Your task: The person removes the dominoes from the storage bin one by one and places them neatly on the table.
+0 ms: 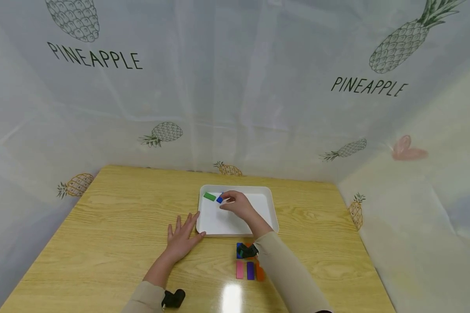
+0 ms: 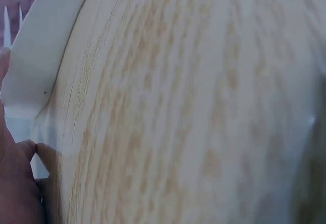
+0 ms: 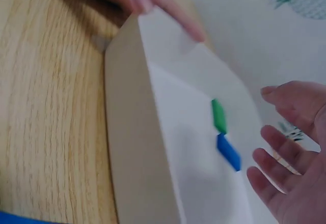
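Observation:
A white tray (image 1: 213,222) sits on the wooden table, with a green block (image 1: 209,196) and a blue block (image 1: 219,200) lying near its back left corner. In the right wrist view, the ends of the green block (image 3: 218,117) and the blue block (image 3: 228,152) are close together. My right hand (image 1: 238,205) hovers over the tray beside the blue block, fingers loosely bent and holding nothing. Fingers spread, my left hand (image 1: 181,242) is at the tray's left side, its index finger and thumb at the rim.
Below the tray on the table lie a pink block (image 1: 240,269), a purple block (image 1: 250,271), an orange block (image 1: 260,273) and another blue block (image 1: 239,251), partly covered by the right wrist camera (image 1: 247,251). A pineapple-print curtain (image 1: 219,87) hangs around the table.

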The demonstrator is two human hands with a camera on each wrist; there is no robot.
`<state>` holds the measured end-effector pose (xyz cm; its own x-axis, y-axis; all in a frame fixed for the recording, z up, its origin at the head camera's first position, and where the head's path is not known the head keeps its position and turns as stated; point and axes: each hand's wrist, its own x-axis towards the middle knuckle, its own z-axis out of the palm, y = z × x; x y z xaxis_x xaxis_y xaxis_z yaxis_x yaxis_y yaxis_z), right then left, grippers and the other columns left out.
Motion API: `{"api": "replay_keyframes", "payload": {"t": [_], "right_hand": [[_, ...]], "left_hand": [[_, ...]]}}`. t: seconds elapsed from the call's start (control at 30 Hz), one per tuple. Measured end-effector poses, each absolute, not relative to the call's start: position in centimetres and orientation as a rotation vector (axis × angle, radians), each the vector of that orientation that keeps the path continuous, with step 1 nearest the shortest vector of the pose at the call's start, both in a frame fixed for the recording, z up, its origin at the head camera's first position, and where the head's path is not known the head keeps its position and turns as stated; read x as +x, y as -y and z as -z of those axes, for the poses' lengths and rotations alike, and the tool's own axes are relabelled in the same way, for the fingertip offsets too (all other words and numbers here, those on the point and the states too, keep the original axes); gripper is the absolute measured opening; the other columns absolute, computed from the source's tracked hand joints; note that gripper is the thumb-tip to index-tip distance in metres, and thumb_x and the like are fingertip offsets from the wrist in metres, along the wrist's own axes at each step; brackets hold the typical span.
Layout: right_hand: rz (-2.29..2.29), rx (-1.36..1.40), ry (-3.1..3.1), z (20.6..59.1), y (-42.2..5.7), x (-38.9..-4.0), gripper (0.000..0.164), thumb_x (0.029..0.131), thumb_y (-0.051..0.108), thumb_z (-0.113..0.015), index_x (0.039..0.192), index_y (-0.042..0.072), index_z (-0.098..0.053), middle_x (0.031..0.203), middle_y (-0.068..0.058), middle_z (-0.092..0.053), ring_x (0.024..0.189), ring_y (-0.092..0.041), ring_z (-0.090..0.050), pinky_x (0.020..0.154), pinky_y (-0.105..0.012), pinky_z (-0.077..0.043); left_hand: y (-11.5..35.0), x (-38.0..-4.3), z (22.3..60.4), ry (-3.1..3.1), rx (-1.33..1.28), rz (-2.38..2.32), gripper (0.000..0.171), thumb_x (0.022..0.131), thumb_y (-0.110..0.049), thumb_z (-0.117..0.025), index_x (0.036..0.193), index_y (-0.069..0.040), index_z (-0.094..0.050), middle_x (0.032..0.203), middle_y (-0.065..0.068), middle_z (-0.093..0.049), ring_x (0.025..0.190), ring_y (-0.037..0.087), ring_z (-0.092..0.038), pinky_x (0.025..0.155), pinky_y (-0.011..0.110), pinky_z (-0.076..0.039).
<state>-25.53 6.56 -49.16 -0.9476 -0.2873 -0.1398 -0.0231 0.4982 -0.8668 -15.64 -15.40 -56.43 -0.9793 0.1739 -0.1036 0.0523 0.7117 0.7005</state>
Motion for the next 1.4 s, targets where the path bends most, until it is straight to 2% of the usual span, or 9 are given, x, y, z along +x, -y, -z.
{"api": "replay_keyframes", "payload": {"t": [0.17,0.37,0.57,0.87,1.03,1.2,1.4], "right_hand": [[1.357,-0.22,-2.52,50.3,-5.8,-26.4,0.037,0.084,0.011,-0.078,0.119,0.007,-0.068,0.128,-0.007,-0.059,0.119,-0.031,-0.052,0.094,-0.043,-0.047],[1.285,-0.161,-2.563,51.5,-5.4,-27.4,0.045,0.079,0.013,-0.082,0.121,0.011,-0.068,0.138,-0.012,-0.049,0.123,-0.034,-0.048,0.099,-0.044,-0.044],[1.178,-0.161,-2.622,52.6,-5.3,-28.3,0.054,0.077,0.015,-0.085,0.128,0.015,-0.066,0.139,-0.011,-0.044,0.122,-0.032,-0.049,0.1,-0.042,-0.044],[1.028,-0.151,-2.671,53.5,-4.9,-29.1,0.062,0.076,0.022,-0.086,0.134,0.022,-0.063,0.142,-0.014,-0.042,0.125,-0.031,-0.044,0.105,-0.046,-0.038],[0.949,-0.149,-2.691,53.7,-4.9,-29.1,0.057,0.076,0.024,-0.086,0.129,0.021,-0.066,0.138,-0.014,-0.045,0.12,-0.031,-0.045,0.105,-0.047,-0.038],[0.92,-0.173,-2.709,53.7,-5.0,-29.0,0.045,0.074,0.023,-0.087,0.117,0.02,-0.072,0.126,-0.012,-0.051,0.107,-0.028,-0.048,0.1,-0.044,-0.041],[0.873,-0.24,-2.731,53.6,-5.2,-28.8,0.034,0.072,0.023,-0.088,0.103,0.018,-0.074,0.112,-0.008,-0.054,0.1,-0.025,-0.049,0.094,-0.04,-0.043]], "left_hand": [[15.5,-15.6,56.5,-2.76,0.187,-1.126,0.078,0.094,-0.058,-0.052,0.158,-0.03,-0.016,0.161,0.017,-0.012,0.144,0.041,0.015,0.105,0.061,0.02],[15.5,-15.5,56.4,-2.769,0.185,-1.116,0.078,0.094,-0.059,-0.052,0.158,-0.03,-0.016,0.16,0.016,-0.012,0.144,0.04,0.015,0.106,0.061,0.02],[15.3,-15.4,56.4,-2.76,0.186,-1.127,0.078,0.094,-0.059,-0.051,0.158,-0.031,-0.016,0.161,0.016,-0.012,0.144,0.04,0.016,0.106,0.061,0.02],[15.4,-15.4,56.4,-2.768,0.188,-1.143,0.079,0.093,-0.06,-0.052,0.158,-0.031,-0.017,0.161,0.015,-0.012,0.145,0.04,0.015,0.106,0.061,0.019],[15.4,-15.4,56.5,-2.77,0.19,-1.145,0.079,0.093,-0.061,-0.052,0.157,-0.031,-0.017,0.161,0.016,-0.013,0.145,0.04,0.014,0.106,0.061,0.019],[15.5,-15.4,56.4,-2.765,0.192,-1.151,0.079,0.093,-0.061,-0.051,0.157,-0.031,-0.017,0.161,0.016,-0.013,0.145,0.04,0.014,0.106,0.061,0.019],[15.4,-15.4,56.3,-2.759,0.19,-1.145,0.078,0.094,-0.058,-0.053,0.158,-0.03,-0.017,0.161,0.016,-0.013,0.145,0.04,0.015,0.106,0.061,0.019]]}}
